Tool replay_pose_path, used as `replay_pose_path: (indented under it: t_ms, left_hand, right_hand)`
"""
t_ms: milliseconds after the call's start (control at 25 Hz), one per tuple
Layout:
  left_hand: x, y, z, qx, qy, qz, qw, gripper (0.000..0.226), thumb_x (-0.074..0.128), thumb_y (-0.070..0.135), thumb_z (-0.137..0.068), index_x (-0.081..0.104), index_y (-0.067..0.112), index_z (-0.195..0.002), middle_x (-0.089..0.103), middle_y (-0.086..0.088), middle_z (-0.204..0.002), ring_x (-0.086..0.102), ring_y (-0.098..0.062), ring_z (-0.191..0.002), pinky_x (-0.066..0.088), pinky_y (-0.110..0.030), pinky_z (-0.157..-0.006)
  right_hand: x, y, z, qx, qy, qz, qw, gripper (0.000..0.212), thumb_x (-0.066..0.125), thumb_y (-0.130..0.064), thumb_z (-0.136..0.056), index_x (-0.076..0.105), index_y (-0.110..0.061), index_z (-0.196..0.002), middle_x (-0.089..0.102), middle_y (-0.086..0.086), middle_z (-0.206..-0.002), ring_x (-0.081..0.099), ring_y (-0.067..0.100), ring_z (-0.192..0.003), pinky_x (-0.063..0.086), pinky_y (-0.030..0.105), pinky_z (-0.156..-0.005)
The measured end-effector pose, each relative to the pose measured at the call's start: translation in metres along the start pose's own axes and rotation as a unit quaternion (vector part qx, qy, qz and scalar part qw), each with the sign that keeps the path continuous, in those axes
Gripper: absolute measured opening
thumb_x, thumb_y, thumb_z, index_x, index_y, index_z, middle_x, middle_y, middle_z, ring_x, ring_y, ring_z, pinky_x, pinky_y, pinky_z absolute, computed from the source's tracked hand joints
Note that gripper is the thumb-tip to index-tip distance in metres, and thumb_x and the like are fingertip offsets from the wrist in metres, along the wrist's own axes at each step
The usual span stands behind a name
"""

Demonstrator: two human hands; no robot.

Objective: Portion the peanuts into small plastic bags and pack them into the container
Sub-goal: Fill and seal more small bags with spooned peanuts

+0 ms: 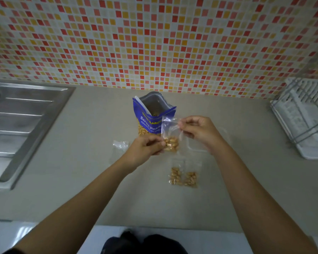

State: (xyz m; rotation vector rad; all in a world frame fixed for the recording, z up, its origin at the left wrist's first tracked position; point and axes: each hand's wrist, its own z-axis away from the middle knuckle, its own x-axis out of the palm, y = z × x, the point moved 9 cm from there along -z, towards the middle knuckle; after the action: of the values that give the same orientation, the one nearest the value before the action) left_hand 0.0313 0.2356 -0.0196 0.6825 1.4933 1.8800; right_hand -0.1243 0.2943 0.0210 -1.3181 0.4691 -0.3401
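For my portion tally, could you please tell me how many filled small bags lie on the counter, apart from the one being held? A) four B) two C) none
B: two filled small bags lie side by side on the counter, nearer the person than the held bag.

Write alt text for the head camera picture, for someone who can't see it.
Two bare hands hold up a small plastic bag of peanuts above a beige counter: the left hand pinches its lower part, the right hand its top edge. Behind it stands an open blue salted peanuts pouch; two filled bags lie nearer the person.
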Motion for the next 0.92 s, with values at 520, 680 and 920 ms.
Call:
replay_pose_path:
  t_ms: [520,680,920]
  left_hand:
    - [-0.014,-0.118,0.019,-0.095,0.120,-0.316,0.936,0.017,0.064,0.019,-0.081,0.068,0.007,-0.093,0.071,-0.010,-0.087,0.065,-0.023,-0.085,0.046,-0.024,-0.075]
    - [-0.030,-0.106,0.021,-0.042,0.133,-0.358,0.923,0.022,0.060,0.021,-0.082,0.065,0.006,-0.097,0.070,-0.015,-0.082,0.064,-0.030,-0.081,0.046,-0.029,-0.071]
    - [-0.110,-0.093,0.039,0.082,0.192,-0.445,0.871,0.027,0.045,0.022,-0.084,0.065,0.004,-0.085,0.065,-0.014,-0.075,0.061,-0.033,-0.065,0.044,-0.028,-0.057]
  right_hand:
    - [0.055,0.139,-0.003,-0.008,0.030,0.447,0.894,0.015,0.065,-0.017,-0.073,0.069,-0.013,-0.087,0.071,0.012,-0.087,0.062,0.033,-0.086,0.052,0.037,-0.076]
    - [0.062,0.114,0.000,-0.095,0.090,0.469,0.873,0.028,0.063,-0.013,-0.073,0.067,-0.004,-0.099,0.066,0.019,-0.092,0.057,0.039,-0.088,0.050,0.040,-0.080]
    - [0.119,0.093,0.000,-0.159,0.062,0.327,0.929,0.017,0.061,-0.006,-0.078,0.069,-0.005,-0.093,0.068,0.015,-0.086,0.066,0.031,-0.074,0.055,0.038,-0.073]
